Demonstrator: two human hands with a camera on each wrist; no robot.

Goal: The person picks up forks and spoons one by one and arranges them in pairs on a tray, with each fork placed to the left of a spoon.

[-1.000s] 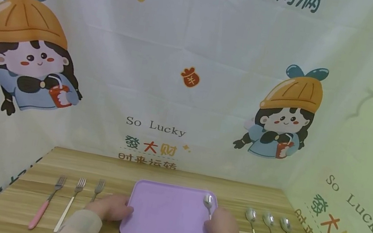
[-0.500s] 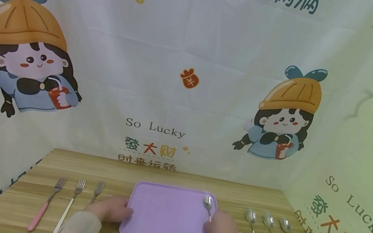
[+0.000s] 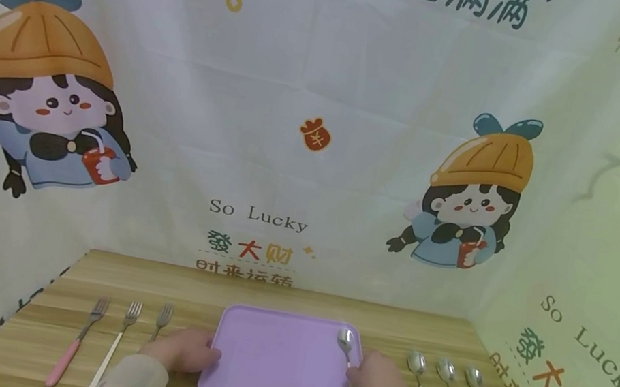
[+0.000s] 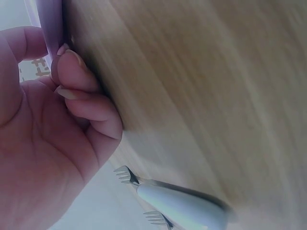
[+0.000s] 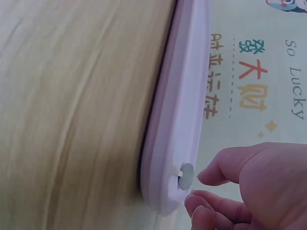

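Note:
A lilac tray (image 3: 274, 360) lies on the wooden table in front of me. My left hand (image 3: 189, 350) grips its left rim, thumb above and fingers curled beneath, as the left wrist view shows. On the tray's right side lies a spoon (image 3: 345, 340), bowl away from me, its handle visible down to the near rim. My right hand (image 3: 378, 385) is at the right rim. In the right wrist view its thumb and loosely bent fingers (image 5: 211, 211) hold nothing, a small gap showing between them and the tray.
To the left lie a pink-handled fork (image 3: 64, 363), a white-handled fork (image 3: 108, 355) and a third fork (image 3: 164, 315), partly behind my left hand. Several spoons (image 3: 446, 368) lie in a row to the right. A printed cloth (image 3: 353, 160) hangs around the table.
My right hand has loosened from the tray's right rim and shifted slightly right, uncovering more of the spoon's handle. The left hand keeps its grip. The head view has tilted up slightly.

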